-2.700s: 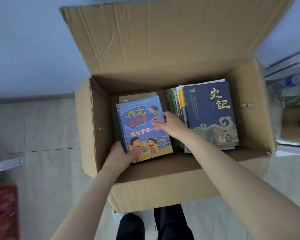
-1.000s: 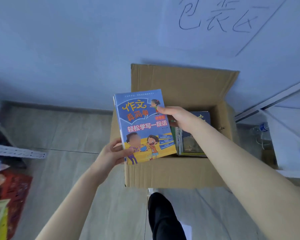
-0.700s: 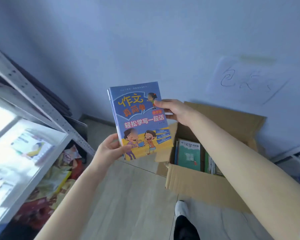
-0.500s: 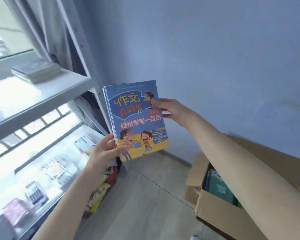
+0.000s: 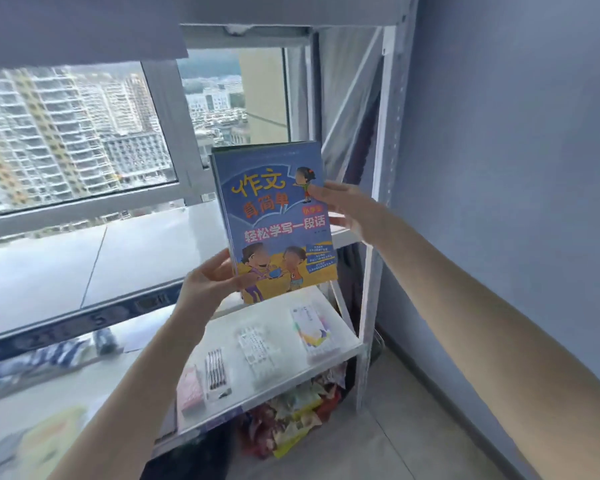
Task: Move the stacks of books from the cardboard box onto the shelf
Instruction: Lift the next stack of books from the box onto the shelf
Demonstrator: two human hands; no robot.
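Stack of books (image 5: pixel 274 220) is in the air, upright, blue cover facing the camera, in front of the right end of the shelf (image 5: pixel 153 258) and roughly level with its upper board. Not set down yet.

Left hand (image 5: pixel 208 282) grasps the bottom-left corner, thumb on the cover, fingers behind. Right hand (image 5: pixel 347 209) pinches the right edge up high, thumb on the cover. Its other fingers are mostly hidden behind the stack.

Handling, my read: several thin paperbacks, edges visible down the left side. Light to moderate weight, stiff enough as a block. Covers look glossy, so the volumes can slide on each other and fan out. The diagonal two-corner hold suits it; squeeze through the full thickness, not just the top cover.

For set-down: tip flat, land the far edge on the board, then slide in. Lower board (image 5: pixel 278 313) carries small packets (image 5: pixel 257 346), so it's not the obvious target. Steel upright (image 5: pixel 383 150) sits just beside the right hand, a knuckle or corner snag risk.
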